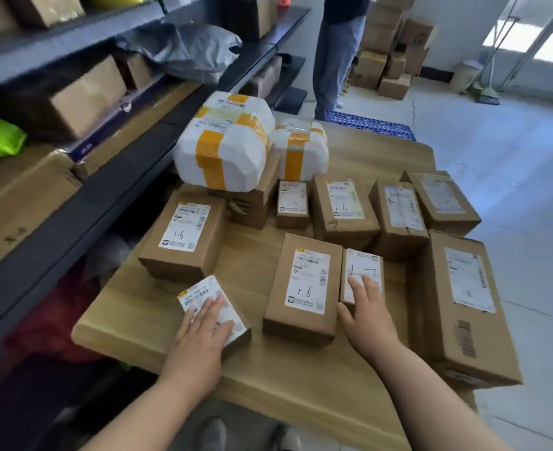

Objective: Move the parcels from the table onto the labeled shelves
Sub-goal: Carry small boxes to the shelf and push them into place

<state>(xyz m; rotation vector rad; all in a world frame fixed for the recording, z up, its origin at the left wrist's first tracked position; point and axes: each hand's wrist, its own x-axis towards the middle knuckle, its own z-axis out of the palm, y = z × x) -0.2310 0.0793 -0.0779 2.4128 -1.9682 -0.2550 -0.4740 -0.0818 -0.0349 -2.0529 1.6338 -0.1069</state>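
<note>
The wooden table [301, 395] fills the lower frame, with dark shelves [73, 196] up the left. My left hand [203, 323] lies flat on a small box [223, 301] near the edge. My right hand [366, 307] rests on the box marked 7 [363, 265], fingers straight, thumb at its side. Neither box is gripped, so a hasty lift could drop one or knock the tall box [301, 288] between them. The white bundles [226, 141] stacked at centre crowd the way to the shelves.
</note>
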